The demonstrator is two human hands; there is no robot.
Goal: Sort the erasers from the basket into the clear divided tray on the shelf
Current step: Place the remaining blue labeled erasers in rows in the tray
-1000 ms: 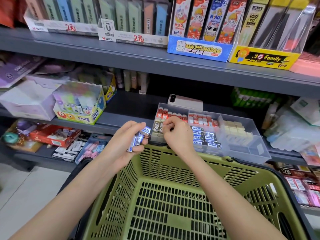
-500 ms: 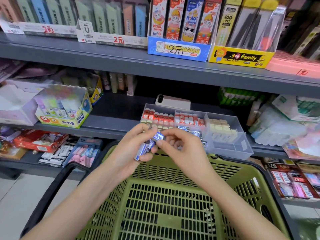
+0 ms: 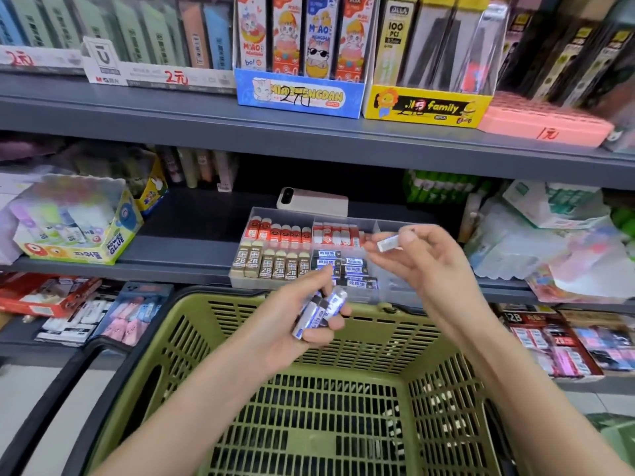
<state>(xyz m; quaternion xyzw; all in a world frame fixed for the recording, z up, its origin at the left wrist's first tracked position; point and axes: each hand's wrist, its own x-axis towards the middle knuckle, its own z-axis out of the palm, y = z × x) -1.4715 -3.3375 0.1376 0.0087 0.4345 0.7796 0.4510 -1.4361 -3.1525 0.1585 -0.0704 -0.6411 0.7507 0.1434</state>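
The right hand (image 3: 433, 264), fingers pinching one eraser (image 3: 389, 242) just drawn from the bundle, now carries it over the clear divided tray (image 3: 391, 289) on the shelf (image 3: 192, 259); the left hand (image 3: 285, 334) grips the remaining erasers (image 3: 321, 312) above the basket (image 3: 240, 304).

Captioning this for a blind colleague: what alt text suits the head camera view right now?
A person's right hand pinches one small eraser by the clear divided tray on a grey shop shelf, while the left hand grips several blue-and-white erasers over a green basket. The tray holds rows of red, tan and blue erasers.
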